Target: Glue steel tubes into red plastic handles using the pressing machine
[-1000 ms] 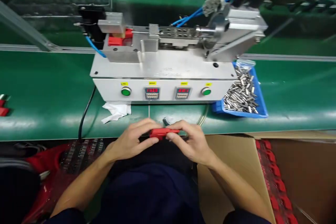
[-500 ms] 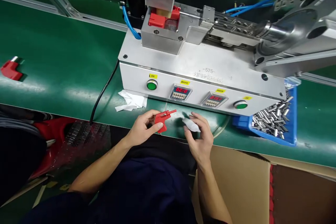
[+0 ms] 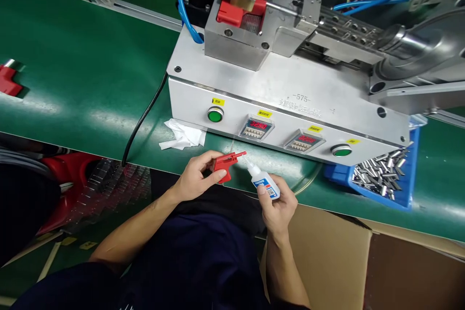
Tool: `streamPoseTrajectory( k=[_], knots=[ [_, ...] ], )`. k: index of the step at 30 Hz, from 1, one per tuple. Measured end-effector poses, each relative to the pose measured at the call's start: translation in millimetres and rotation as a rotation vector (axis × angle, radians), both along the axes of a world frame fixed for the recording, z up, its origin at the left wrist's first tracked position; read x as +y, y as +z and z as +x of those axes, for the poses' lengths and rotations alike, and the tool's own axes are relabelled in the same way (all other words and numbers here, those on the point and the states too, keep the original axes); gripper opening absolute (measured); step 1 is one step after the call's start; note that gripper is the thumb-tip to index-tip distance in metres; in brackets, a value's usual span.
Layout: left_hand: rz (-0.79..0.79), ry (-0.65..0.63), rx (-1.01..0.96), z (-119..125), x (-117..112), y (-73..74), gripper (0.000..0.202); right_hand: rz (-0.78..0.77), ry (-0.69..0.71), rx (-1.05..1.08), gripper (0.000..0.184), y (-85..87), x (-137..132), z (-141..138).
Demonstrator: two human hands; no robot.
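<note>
We grip red handle [image 3: 222, 168], peg [image 3: 241, 154] bare, in left hand [image 3: 196, 177], glue bottle [image 3: 268, 187] in right hand [image 3: 281, 208]; other handle [image 3: 8, 83] on bench [image 3: 90, 68] already has metal tube [image 3: 9, 63].

White bottle [image 3: 269, 184] tilts, its nozzle [image 3: 253, 169] near the red plastic part [image 3: 223, 163]

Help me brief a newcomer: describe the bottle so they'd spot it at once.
Start at the metal bench machine with two green buttons. Just in front of it, the right hand holds the Loctite bottle. Unlike the crumpled white wipe, it has a nozzle and a blue-and-red label.
</note>
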State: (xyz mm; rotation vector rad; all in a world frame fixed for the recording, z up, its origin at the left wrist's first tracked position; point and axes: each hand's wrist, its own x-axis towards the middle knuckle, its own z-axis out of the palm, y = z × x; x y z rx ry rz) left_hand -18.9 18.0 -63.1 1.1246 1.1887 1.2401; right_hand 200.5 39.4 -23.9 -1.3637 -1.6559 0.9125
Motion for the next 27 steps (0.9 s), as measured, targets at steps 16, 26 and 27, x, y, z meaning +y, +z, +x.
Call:
streamPoseTrajectory(
  k=[16, 26, 27],
  knots=[
    [0.009, -0.016, 0.025, -0.5, -0.5, 0.0, 0.031, 0.022, -0.03, -0.008, 0.022, 0.9, -5.1, 0.8],
    [0.002, -0.024, 0.047, -0.5, -0.2, 0.5, 0.033, 0.012, -0.033, -0.011, 0.024, 1.1, -4.7, 0.1],
    [0.005, -0.024, 0.047, -0.5, -0.2, 0.4, 0.033, 0.015, -0.032, -0.011, 0.024, 1.3, -4.8, 0.3]
  ],
)
